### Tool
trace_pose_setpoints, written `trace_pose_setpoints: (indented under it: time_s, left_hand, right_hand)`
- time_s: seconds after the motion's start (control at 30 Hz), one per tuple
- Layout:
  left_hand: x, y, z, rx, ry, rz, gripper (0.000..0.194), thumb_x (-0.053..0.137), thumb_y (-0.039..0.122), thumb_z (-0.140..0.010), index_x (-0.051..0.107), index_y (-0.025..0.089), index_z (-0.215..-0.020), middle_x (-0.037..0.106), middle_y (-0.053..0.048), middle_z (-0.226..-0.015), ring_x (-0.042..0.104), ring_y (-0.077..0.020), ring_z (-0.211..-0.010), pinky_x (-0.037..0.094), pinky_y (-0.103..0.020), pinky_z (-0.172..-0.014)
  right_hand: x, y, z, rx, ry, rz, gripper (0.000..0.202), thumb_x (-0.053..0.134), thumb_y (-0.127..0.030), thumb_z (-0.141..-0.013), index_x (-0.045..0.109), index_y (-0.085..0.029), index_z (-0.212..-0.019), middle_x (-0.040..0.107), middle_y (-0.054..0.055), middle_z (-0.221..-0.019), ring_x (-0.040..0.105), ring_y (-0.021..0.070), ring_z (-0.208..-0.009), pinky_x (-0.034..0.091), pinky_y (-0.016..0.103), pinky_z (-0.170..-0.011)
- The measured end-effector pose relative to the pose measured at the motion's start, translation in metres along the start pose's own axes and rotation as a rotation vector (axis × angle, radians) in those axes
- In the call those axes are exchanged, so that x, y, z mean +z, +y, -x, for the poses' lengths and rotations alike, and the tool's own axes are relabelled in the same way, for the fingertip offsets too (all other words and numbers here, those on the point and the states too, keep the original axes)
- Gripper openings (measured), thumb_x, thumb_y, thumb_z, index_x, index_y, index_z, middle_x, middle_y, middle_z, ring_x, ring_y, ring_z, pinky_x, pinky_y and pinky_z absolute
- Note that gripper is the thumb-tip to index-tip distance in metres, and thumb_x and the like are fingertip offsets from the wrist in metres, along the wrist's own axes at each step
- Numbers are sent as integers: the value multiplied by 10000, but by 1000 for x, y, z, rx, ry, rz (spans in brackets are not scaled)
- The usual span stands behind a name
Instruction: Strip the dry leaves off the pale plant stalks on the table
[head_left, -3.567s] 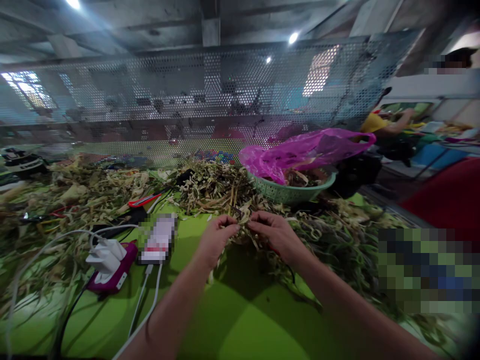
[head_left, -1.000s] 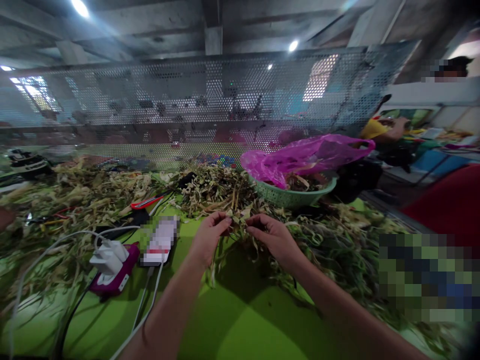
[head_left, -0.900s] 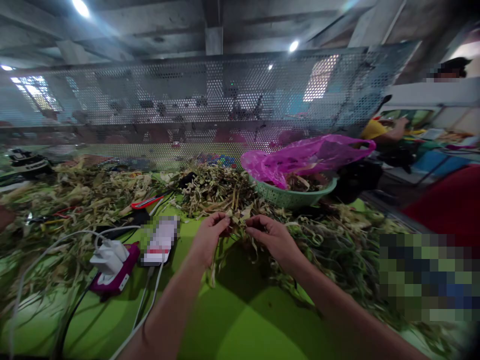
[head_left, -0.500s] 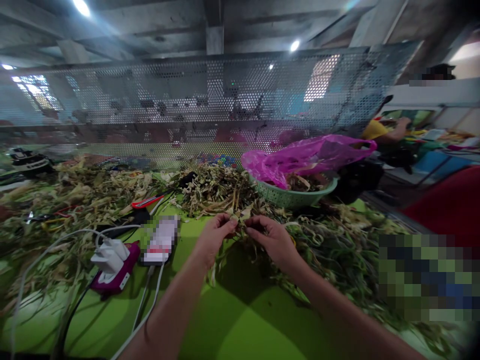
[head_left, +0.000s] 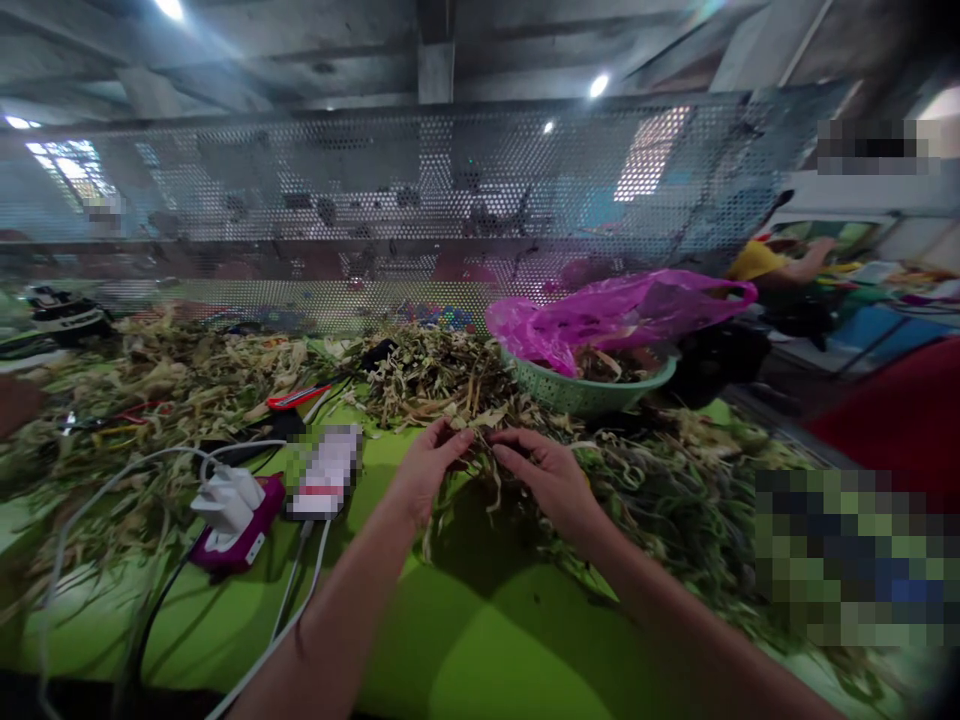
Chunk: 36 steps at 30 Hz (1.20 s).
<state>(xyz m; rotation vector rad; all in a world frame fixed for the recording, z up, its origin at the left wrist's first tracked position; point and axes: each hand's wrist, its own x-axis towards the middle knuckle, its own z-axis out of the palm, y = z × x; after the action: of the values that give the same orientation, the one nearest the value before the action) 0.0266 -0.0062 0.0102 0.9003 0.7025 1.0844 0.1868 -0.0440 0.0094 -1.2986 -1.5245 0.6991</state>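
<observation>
My left hand [head_left: 421,472] is closed, thumb against fingers, on some dried plant strips [head_left: 493,474]. Close beside it, my right hand [head_left: 551,478] pinches the other side of the same pale, curling strips, though its fingertips partly hide the grip. Thin ends dangle below both hands over the green tabletop [head_left: 480,640]. Just behind the fingers lies a heap of dry leaves and stalks [head_left: 431,375]. Darker, greener strips [head_left: 660,500] spread out by my right forearm.
A green plastic basket [head_left: 592,395] with a pink plastic bag [head_left: 622,315] stands behind my right hand. To the left lie a phone [head_left: 330,470], a purple power strip [head_left: 244,535] with white plugs and cables, and a red cutter knife [head_left: 298,397]. A perforated metal screen [head_left: 360,215] rises behind.
Both hands stay nearly in place with the strips, whose hanging ends have shifted. The view has moved slightly. Something dark, perhaps another person's hand, shows more at the left edge.
</observation>
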Motion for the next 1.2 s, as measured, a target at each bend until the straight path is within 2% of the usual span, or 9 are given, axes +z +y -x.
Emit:
trace_pose_setpoints:
  time_s: [0.17, 0.3, 0.5, 0.6, 0.7, 0.8, 1.0, 1.2]
  left_hand:
    - [-6, 1, -2, 43, 17, -23, 356, 770, 414, -611, 620, 157, -807, 616, 3, -736, 561, -98, -625, 436, -220, -584]
    - [-7, -1, -2, 25, 8, 22, 332, 773, 405, -606, 606, 148, -732, 575, 17, -647, 547, -93, -590, 442, -220, -590]
    - [-5, -1, 0, -40, 8, 118, 320, 778, 378, -608, 569, 155, -702, 545, 36, -587, 510, -79, -518, 442, -217, -567]
    - [-2, 0, 2, -30, -18, 100, 335, 749, 413, -649, 589, 158, -795, 595, 12, -685, 541, -92, -587, 455, -228, -600]
    - [1, -3, 3, -6, -67, -23, 394, 775, 378, -628, 607, 156, -907, 628, -13, -812, 560, -106, -698, 442, -223, -647]
    - [2, -6, 1, 34, -58, -142, 388, 808, 328, -580, 617, 139, -860, 622, -20, -796, 550, -121, -749, 420, -231, -709]
    - [1, -7, -3, 32, -24, -194, 303, 775, 279, -585, 602, 132, -786, 608, -3, -734, 535, -130, -711, 410, -253, -722]
    - [-1, -11, -3, 36, -52, -206, 329, 734, 303, -652, 603, 141, -907, 615, -5, -784, 537, -130, -743, 415, -246, -720]
  right_hand:
    - [0, 1, -1, -9, -2, 52, 221, 651, -357, -732, 688, -191, -873, 684, 30, -800, 615, 203, -756, 482, 320, -708]
    - [4, -1, -1, -70, -28, 113, 110, 632, -303, -734, 653, -201, -767, 643, 2, -692, 582, 176, -659, 461, 301, -654]
    - [7, -1, 4, -147, -36, 199, 67, 596, -262, -780, 641, -213, -771, 635, 12, -734, 578, 195, -728, 431, 308, -696]
    - [5, 2, 4, -90, 0, 102, 104, 591, -307, -793, 622, -208, -785, 619, 14, -731, 560, 192, -702, 429, 298, -665]
    - [2, 2, 2, -11, 0, -19, 161, 600, -361, -788, 598, -201, -769, 582, 4, -681, 524, 175, -636, 413, 278, -597]
    - [1, -1, 1, 6, -7, -43, 176, 607, -373, -778, 587, -201, -751, 565, 3, -668, 509, 172, -630, 408, 276, -596]
    - [3, -1, 2, 43, -20, -18, 187, 604, -364, -769, 562, -189, -720, 538, -4, -646, 489, 163, -629, 398, 269, -613]
    - [4, 5, 1, 98, -83, -135, 210, 600, -382, -778, 556, -183, -725, 517, -14, -651, 457, 149, -631, 376, 257, -605]
